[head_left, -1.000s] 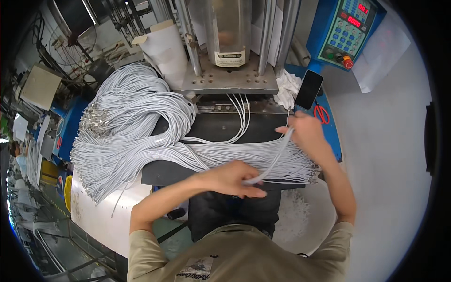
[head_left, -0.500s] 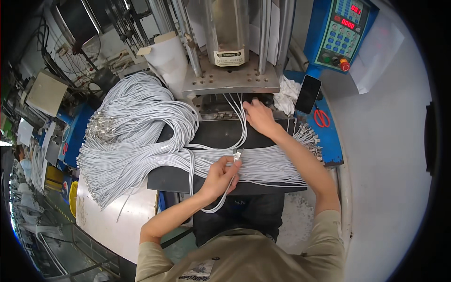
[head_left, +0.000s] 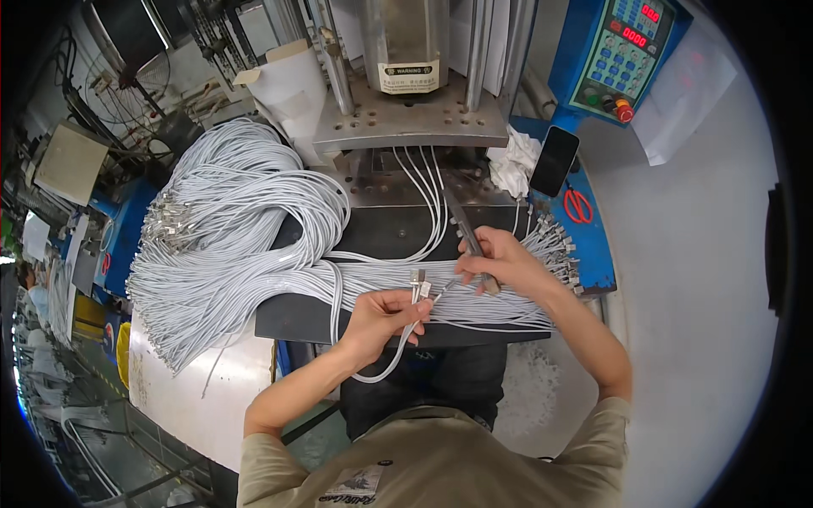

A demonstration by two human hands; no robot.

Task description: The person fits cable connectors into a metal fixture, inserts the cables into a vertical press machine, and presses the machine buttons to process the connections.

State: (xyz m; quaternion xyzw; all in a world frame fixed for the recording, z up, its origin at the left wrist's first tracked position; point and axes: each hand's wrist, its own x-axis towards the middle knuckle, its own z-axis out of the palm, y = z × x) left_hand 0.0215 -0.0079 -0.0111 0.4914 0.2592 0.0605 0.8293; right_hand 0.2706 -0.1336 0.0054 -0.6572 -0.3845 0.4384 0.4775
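Observation:
My left hand (head_left: 381,323) pinches the ends of white cables, with small metal connectors (head_left: 419,285) sticking up past the fingertips. One cable loops down below this hand. My right hand (head_left: 506,264) is closed around a long dark metal bar (head_left: 464,224), which slants from the press bed down to the fingers. The right fingertips come close to the connectors, and a thin tip shows between the two hands; what it is I cannot make out. Beneath both hands a thick bundle of white cables (head_left: 373,284) lies across the black work surface (head_left: 296,320).
Ahead stands a press with a steel plate (head_left: 411,127) above its bed (head_left: 385,188); several cables run under the plate. A large coiled cable pile (head_left: 237,182) is at left. On the right are a white cloth (head_left: 513,161), phone (head_left: 555,161), red-handled scissors (head_left: 578,206) and control panel (head_left: 622,59).
My right hand has come back from the press bed toward my left hand, and the metal bar now shows in it. My left hand still holds the cable ends, slightly turned.

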